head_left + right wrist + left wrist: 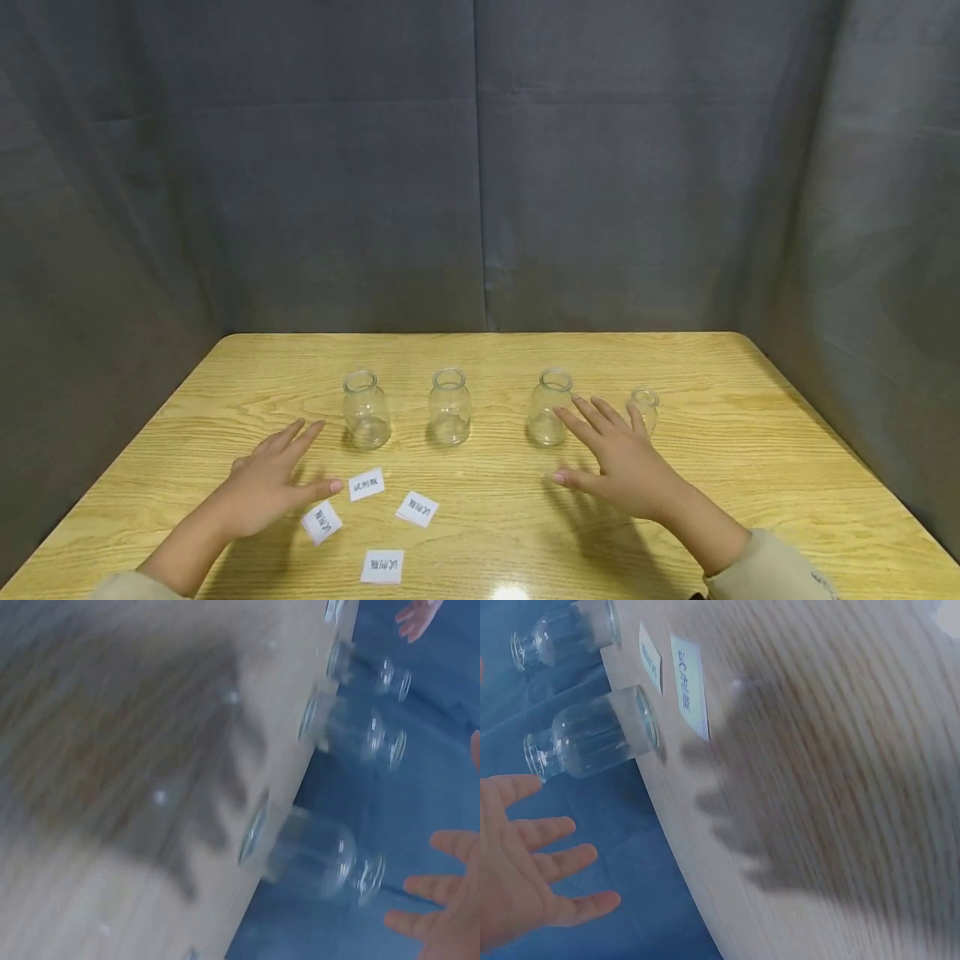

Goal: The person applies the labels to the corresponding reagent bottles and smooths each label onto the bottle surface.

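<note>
Several clear glass jars stand upright in a row across the wooden table: a far left jar (367, 414), a second jar (450, 412), a third jar (545, 414), and a smaller-looking jar (647, 400) partly hidden behind fingers. My left hand (264, 485) hovers over the table, fingers spread and holding nothing, left of the far left jar. Its thumb overlaps the edge of a white label in the head view. With fingers fanned out, my right hand (621, 468) is held in the air in front of the two right jars. In the right wrist view it grasps nothing.
Several small white paper labels with handwriting lie front left, among them an upper label (367, 484), a tilted label (322, 522), a right label (417, 509) and a front label (382, 567). Dark grey curtains (337, 183) enclose the table (750, 417) behind and at both sides.
</note>
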`<state>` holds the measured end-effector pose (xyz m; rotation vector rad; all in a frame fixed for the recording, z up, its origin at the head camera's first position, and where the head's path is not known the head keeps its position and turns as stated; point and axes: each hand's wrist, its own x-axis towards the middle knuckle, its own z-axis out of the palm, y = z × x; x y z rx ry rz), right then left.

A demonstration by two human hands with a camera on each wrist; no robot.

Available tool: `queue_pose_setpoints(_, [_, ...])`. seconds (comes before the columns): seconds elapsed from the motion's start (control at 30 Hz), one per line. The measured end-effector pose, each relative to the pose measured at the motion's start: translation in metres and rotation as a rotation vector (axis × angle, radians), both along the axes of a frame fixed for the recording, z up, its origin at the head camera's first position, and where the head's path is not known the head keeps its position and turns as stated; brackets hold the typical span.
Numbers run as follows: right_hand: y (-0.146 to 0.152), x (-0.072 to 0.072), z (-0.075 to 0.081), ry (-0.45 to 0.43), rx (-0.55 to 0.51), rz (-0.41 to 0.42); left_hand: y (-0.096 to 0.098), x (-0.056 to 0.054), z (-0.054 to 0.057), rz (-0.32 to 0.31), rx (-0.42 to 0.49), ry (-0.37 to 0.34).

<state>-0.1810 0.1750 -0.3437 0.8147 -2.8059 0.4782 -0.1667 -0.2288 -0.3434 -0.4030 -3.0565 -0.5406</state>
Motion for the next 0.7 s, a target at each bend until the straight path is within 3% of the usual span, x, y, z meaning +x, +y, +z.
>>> queue_pose_setpoints(0.3, [-0.032, -0.001, -0.014, -0.067, -0.04, 0.093, 0.003, 0.0, -0.004, -0.026, 0.132, -0.057])
queue_pose_setpoints(0.7, [-0.068, -0.012, -0.023, -0.241, -0.089, 0.149, 0.0, -0.01, -0.019, -0.018, 0.273, -0.241])
